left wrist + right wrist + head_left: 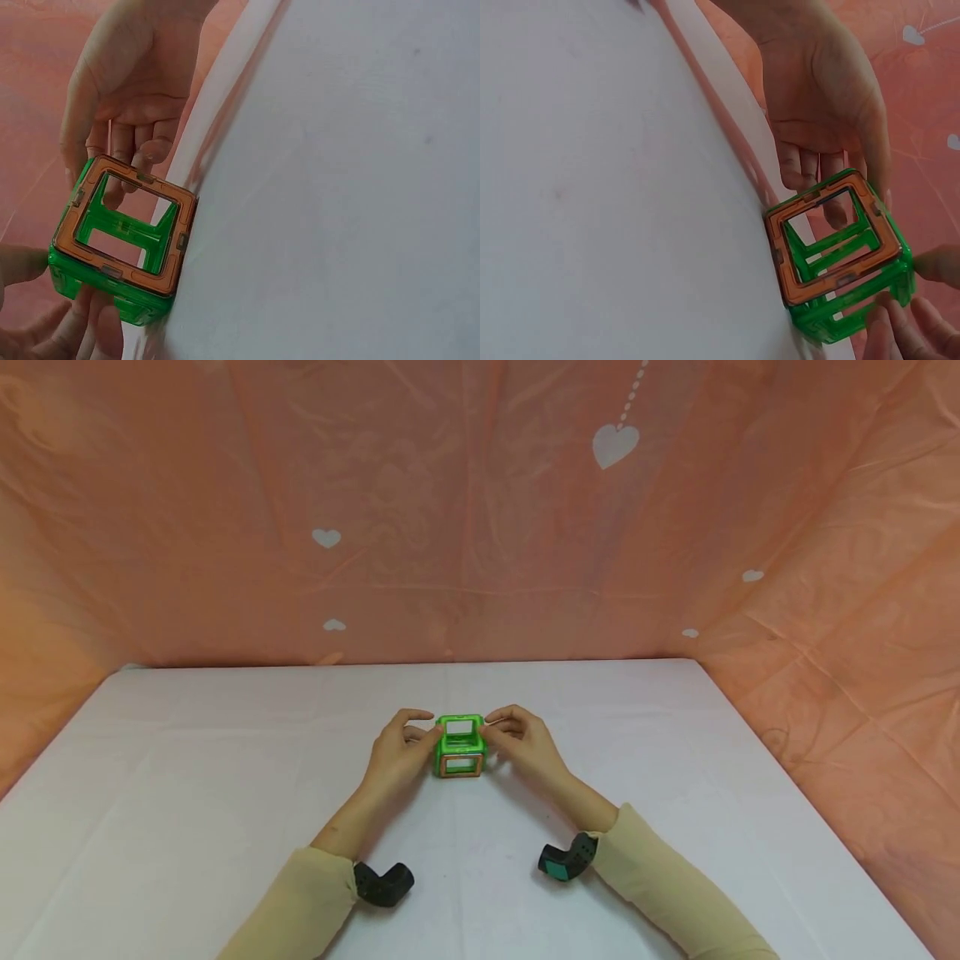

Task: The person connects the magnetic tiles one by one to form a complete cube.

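Observation:
A small box of magnetic tiles (461,745), made of see-through green square frames with an orange frame on its near face, is between my two hands at table height. At its left side my left hand (396,753) pinches the green edge, thumb at the near upper edge; in the left wrist view its fingertips (105,326) touch the green side. My right hand (531,752) holds the opposite side with thumb and fingers; its fingertips (900,326) show against the green frame in the right wrist view. The orange frame (791,281) faces the wrist cameras. Some fingers are hidden behind the box.
A white cloth covers the table (187,777), with its far edge behind the hands. Beyond rises an orange curtain (465,510) with pale hearts, which also hangs at the sides. A black wrist camera (384,885) sits on the left forearm, another camera (567,857) on the right.

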